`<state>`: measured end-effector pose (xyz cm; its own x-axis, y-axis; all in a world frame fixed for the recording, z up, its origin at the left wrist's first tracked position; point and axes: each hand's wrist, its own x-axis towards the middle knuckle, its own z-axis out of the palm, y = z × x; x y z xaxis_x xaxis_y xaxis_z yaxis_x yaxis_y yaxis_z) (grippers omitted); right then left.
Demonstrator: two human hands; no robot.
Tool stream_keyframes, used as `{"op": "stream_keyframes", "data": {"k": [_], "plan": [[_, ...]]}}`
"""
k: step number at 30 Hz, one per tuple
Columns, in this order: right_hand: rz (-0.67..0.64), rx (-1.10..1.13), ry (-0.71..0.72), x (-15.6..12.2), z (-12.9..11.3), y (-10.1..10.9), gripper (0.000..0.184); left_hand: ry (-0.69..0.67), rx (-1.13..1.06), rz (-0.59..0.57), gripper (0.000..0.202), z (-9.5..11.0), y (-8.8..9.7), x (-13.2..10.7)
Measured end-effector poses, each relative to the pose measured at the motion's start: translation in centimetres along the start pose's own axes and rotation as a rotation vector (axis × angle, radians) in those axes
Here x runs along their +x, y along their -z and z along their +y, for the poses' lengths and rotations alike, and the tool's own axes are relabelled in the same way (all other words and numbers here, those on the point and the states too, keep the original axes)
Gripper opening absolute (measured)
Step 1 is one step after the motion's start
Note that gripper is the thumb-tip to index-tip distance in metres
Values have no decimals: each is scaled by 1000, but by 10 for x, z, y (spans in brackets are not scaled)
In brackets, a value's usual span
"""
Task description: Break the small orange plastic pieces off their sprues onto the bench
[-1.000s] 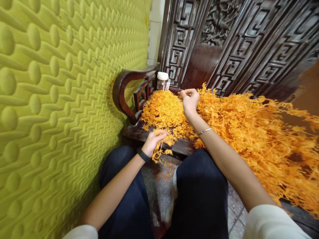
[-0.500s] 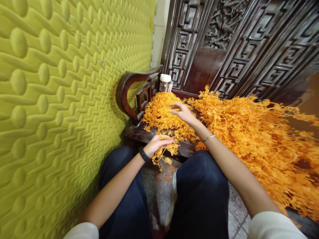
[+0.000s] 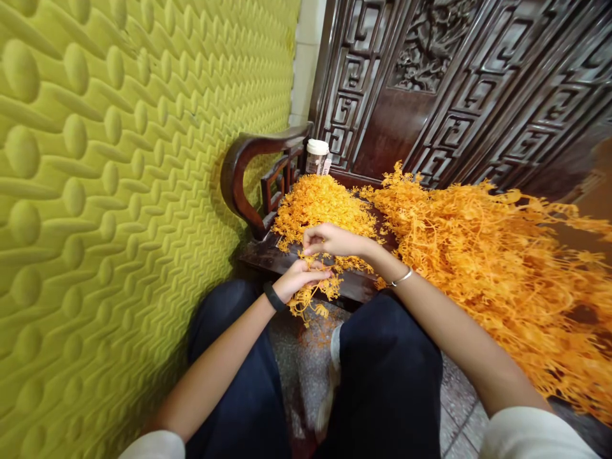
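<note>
Gripping an orange plastic-looking sprig (image 3: 310, 298) in my left hand (image 3: 297, 279) at the counter (image 3: 265, 257)'s edge, my right hand (image 3: 335, 241) curled beside it, grip unclear, I seem partway: a loose pile (image 3: 325, 201) gathered, a larger branching heap (image 3: 478, 255) left.

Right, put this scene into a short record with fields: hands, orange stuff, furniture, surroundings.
Left hand: holds an orange sprig
Right hand: curled at the sprig's top; whether it pinches it is unclear
Small pile: orange bits on the bench, near its armrest
Large pile: orange strands, right of the small pile
Jar: white lid, behind the small pile
Backrest: dark, carved
Wall: yellow-green, bumpy, at left
</note>
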<state>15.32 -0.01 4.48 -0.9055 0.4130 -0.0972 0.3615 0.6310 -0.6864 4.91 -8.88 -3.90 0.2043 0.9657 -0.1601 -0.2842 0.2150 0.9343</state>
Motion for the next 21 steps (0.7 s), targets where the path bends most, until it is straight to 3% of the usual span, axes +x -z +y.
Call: {"op": "stream_keyframes", "data": {"k": [8,10,14,17,21], "plan": [[159,95,-42,1,5,-3,9,-94,-68,175,21,1,6,2],[134,95,-7,1,4,-3,6,-98,-68,194,18,0,6,3],[-22,86,15,-1,3,-2,26,-111,-50,208,17,-3,7,4],[-52,0,44,-1,4,-2,32,-113,-37,213,17,-5,9,6],[-33,-26,73,-1,6,-2,17,-108,-24,214,19,-6,9,6]]}}
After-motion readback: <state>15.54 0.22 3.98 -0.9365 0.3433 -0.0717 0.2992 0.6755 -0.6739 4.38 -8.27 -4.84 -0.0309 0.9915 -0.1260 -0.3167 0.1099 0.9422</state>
